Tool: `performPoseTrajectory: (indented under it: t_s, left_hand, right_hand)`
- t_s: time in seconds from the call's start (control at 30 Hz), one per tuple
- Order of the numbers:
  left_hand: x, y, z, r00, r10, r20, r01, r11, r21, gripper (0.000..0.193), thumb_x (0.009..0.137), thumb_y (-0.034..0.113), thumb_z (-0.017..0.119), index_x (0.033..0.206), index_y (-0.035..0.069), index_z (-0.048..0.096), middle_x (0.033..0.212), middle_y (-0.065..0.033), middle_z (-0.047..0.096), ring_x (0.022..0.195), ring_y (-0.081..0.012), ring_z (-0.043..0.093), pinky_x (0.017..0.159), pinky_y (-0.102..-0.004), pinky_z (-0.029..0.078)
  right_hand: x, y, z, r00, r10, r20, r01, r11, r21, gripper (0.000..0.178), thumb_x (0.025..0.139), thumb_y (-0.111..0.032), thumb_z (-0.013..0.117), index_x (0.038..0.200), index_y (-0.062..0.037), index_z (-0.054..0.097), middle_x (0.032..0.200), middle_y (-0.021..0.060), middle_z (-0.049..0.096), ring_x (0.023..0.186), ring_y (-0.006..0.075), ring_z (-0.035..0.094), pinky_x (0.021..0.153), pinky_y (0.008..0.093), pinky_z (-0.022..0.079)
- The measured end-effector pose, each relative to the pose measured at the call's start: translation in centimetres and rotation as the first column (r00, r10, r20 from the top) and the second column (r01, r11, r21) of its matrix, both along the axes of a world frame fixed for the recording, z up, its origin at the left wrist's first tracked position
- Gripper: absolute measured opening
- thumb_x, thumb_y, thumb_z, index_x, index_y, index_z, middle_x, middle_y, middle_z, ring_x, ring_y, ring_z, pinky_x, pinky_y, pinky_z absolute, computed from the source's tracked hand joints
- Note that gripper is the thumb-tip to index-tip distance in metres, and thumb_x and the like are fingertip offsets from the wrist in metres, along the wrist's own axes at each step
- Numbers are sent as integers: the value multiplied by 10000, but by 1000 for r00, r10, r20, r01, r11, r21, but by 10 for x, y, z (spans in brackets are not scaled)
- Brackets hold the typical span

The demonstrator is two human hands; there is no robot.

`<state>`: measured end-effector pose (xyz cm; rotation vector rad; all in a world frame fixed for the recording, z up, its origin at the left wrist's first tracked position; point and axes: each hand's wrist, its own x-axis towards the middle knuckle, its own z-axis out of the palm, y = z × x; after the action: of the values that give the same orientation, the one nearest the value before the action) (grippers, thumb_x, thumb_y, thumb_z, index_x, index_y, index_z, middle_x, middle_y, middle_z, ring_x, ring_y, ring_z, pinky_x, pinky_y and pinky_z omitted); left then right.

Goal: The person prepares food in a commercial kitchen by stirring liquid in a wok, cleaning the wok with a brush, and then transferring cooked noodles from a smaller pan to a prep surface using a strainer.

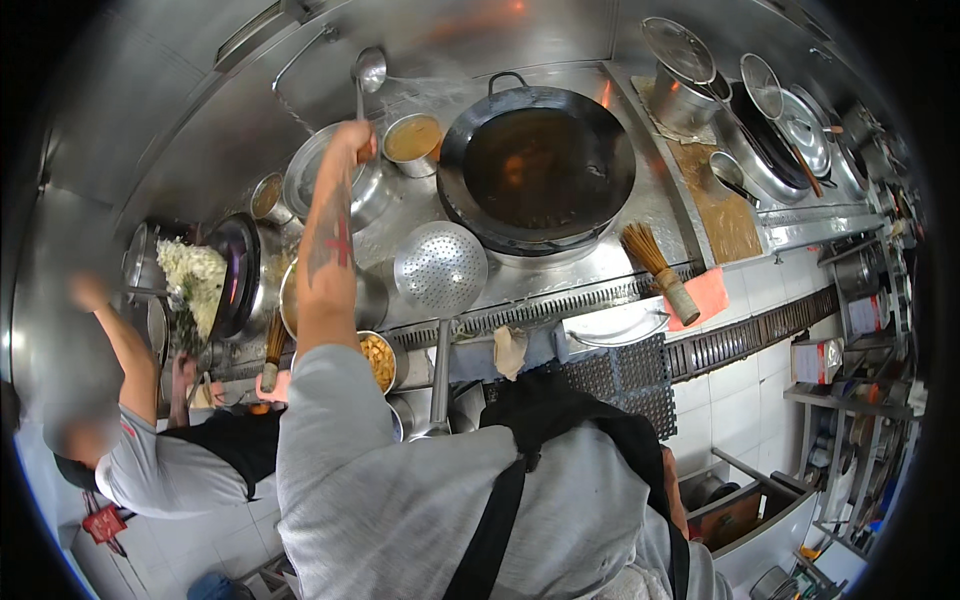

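Observation:
My left arm reaches forward, and my left hand (355,140) is closed around the handle of a steel ladle (371,70). The ladle's bowl points up and away, above a wide steel basin (310,158) that my forearm partly covers. Just right of the hand stands a steel pot of yellowish-brown liquid (413,138). Farther right sits a large black wok (615,180) holding dark, shiny liquid. A perforated skimmer (440,268) lies in front of the wok, its handle toward me. My right hand is out of sight.
A co-worker (180,460) at the left handles a wok with pale, leafy food. A pot of yellow cubes (380,362) stands beside my upper arm. A bamboo brush (660,272) lies right of the wok. Strainers (763,88) and lidded pots stand at far right.

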<state>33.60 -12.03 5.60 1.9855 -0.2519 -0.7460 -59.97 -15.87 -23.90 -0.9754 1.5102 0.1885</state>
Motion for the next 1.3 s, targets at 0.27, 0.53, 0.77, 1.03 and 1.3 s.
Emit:
performPoseTrajectory:
  t_s: [0.27,0.53,0.77,1.03,1.3]
  left_hand:
    - [-93,145,-49,846,-54,530,-198,891,409,222,816,49,503,663,-83,594,564,-180,597,481,-274,611,386,-400,445]
    - [-24,166,-38,558,67,-827,-750,466,-469,216,828,19,412,693,-50,565,506,-62,464,422,-176,475,429,-305,485]
    - [11,88,21,524,-100,-846,-800,281,-529,686,906,-1,324,1490,-34,-34,634,-41,449,466,-132,479,439,-251,495]
    - [10,-64,65,392,-102,-914,-748,543,-381,738,878,-26,366,1467,-44,-79,709,-89,466,490,-166,480,436,-267,483]
    - [-10,-218,40,428,-126,-895,-493,797,-348,580,849,-52,395,1375,-101,157,667,-83,451,480,-165,466,430,-268,466]
  right_hand:
    - [-7,-42,-83,891,429,-149,-454,838,-303,299,871,-268,575,1097,-106,688,724,10,613,565,140,562,461,326,464]
    - [43,-49,4,993,106,-54,-112,986,-123,248,897,-221,535,1097,-105,623,705,5,585,543,140,537,456,328,458]
    - [2,-12,-12,999,-1,-40,-4,994,-113,285,896,-241,522,1129,-103,612,788,36,616,617,175,589,490,345,483]
    - [-31,71,-21,987,-119,-112,112,991,-67,329,895,-264,507,1165,-101,600,882,70,651,702,214,649,528,365,511]
    - [-26,91,0,963,-260,-75,256,965,-66,375,901,-267,518,1211,-62,571,933,97,668,737,239,677,546,381,525]
